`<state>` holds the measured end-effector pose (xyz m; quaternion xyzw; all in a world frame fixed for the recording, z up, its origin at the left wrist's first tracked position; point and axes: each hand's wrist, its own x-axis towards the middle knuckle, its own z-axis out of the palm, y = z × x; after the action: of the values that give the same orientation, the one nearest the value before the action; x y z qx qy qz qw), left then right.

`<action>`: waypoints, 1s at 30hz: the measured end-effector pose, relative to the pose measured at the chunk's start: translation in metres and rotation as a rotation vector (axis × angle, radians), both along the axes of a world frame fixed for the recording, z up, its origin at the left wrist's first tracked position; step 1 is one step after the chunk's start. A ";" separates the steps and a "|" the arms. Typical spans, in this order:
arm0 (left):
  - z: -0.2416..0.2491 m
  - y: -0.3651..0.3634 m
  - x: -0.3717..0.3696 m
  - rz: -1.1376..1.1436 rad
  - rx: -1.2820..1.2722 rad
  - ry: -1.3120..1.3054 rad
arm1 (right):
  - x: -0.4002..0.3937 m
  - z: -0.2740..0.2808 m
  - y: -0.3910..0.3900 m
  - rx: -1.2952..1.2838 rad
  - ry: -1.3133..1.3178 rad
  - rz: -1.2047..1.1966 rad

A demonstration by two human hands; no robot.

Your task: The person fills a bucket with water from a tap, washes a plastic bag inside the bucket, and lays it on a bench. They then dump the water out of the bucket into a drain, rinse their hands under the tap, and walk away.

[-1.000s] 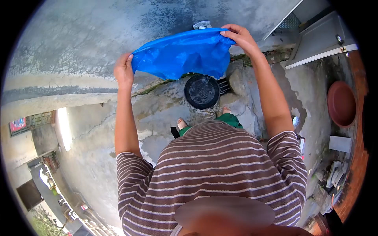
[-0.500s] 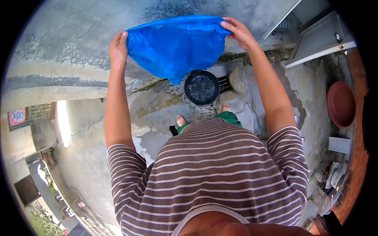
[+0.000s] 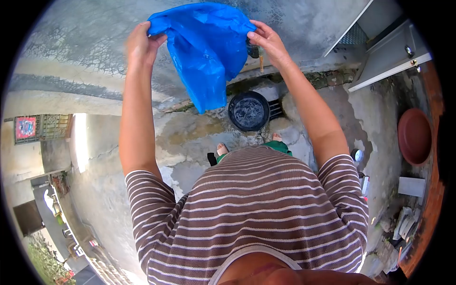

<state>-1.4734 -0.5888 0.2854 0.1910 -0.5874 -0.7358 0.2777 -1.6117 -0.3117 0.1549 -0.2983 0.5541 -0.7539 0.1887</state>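
A blue plastic bag hangs spread between my two hands, its creased lower end drooping to a point. My left hand is closed on the upper left edge, its thumb angled out toward the bag's front. At the upper right edge, my right hand pinches the plastic between thumb and fingers. Below the bag, a round black basin rests on the ground in front of my feet, and the bag's lower tip hangs just to its left in this view.
A dark slatted grate lies beside the basin. A large reddish-brown basin stands at the right by a brick edge, with a pale slab near it. A grey door stands at upper right. The concrete wall rises ahead.
Both hands have shifted left and the right one has come closer to the left. The bag has risen and gone from spread taut to bunched, with deep folds.
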 end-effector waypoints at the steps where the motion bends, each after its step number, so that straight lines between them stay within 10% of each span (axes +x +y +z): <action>1: 0.000 0.006 -0.003 -0.019 0.026 0.019 | 0.006 -0.003 -0.011 0.042 0.137 -0.017; 8: -0.004 0.041 -0.038 -0.197 0.105 0.192 | 0.033 -0.025 -0.101 0.243 0.445 -0.300; 12: 0.005 0.052 -0.038 -0.336 0.198 0.243 | 0.025 0.008 -0.112 -0.144 -0.285 -0.170; 19: 0.018 0.049 -0.020 -0.461 0.065 0.250 | 0.015 0.043 -0.115 -0.221 -0.435 0.030; 24: 0.011 0.045 0.000 -0.466 -0.054 0.167 | 0.044 0.055 -0.119 -0.167 -0.282 -0.107; 26: 0.004 0.055 0.007 -0.173 -0.537 0.138 | 0.057 0.049 -0.118 -0.155 -0.175 -0.213; 30: -0.016 0.052 -0.002 -0.240 -0.403 0.135 | 0.086 0.054 -0.087 0.046 -0.077 -0.391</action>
<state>-1.4758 -0.5367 0.2697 0.0109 -0.7211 -0.6424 0.2593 -1.5255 -0.3991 0.2093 -0.1518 0.6111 -0.7740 0.0665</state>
